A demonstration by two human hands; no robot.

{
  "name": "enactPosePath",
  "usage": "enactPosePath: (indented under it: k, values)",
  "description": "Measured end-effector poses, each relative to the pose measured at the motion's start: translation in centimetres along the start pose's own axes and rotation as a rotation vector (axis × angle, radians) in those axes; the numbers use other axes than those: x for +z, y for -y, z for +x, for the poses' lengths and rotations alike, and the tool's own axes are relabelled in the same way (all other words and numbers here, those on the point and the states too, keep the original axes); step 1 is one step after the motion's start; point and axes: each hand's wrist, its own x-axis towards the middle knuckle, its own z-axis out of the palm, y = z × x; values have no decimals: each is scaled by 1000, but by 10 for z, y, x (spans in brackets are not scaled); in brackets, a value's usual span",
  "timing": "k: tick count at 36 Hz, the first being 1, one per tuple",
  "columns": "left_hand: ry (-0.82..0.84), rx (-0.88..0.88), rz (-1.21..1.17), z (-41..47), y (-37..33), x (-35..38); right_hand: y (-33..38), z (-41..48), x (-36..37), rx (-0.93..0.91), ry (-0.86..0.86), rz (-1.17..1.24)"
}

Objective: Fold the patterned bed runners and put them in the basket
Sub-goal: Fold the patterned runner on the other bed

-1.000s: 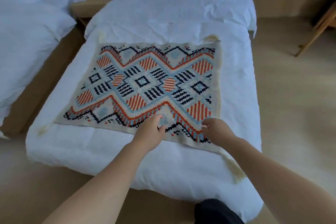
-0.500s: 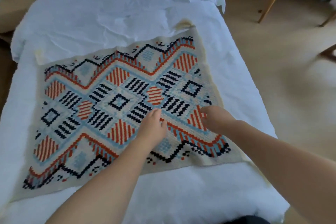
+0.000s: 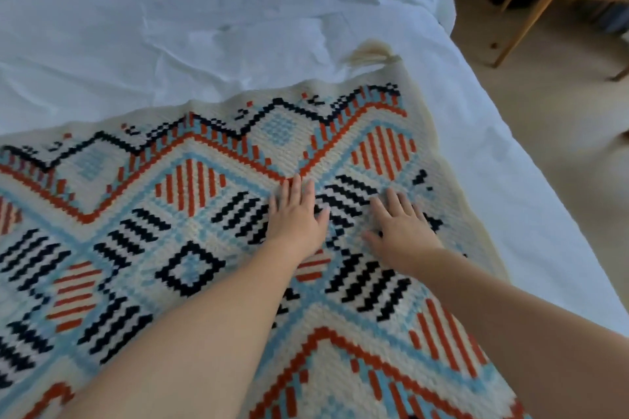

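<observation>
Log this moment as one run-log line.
stage: smoothing | bed runner: spread flat on bed | left hand: open, palm down on runner | right hand: open, palm down on runner | basket: not in view

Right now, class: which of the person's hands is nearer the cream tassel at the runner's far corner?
Right. The right hand lies flat below the tassel; the left hand lies flat farther left.

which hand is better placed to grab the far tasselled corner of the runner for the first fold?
Right. The right hand lies flat on the runner nearer its far right edge, on the side of the tasselled corner. The left hand lies flat further inboard. Neither grips anything.
</observation>
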Motion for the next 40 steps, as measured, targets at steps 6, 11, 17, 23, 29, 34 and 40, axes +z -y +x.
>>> enactPosePath:
  k: [6, 11, 17, 23, 29, 34, 40]
  values:
    - [-251, 27, 14, 43, 11, 40, -20, 80, 1, -39, -179, -105]
    - [-335, 34, 21, 65, 14, 61, -49, 153, -33, -96, -290, -113]
    - [-291, 40, 20, 68, 11, 68, -67, 224, -88, -35, -301, -140]
    - [-283, 65, 0, 73, 14, 70, -66, 260, -138, -64, -357, -184]
    - [-293, 88, 35, 80, 18, 74, -65, 278, -162, 27, -352, -330]
    - [-280, 72, 42, 79, 17, 76, -62, 271, -171, 12, -318, -388]
    - [-283, 45, 52, 80, 23, 69, -49, 241, -177, -69, -335, -406]
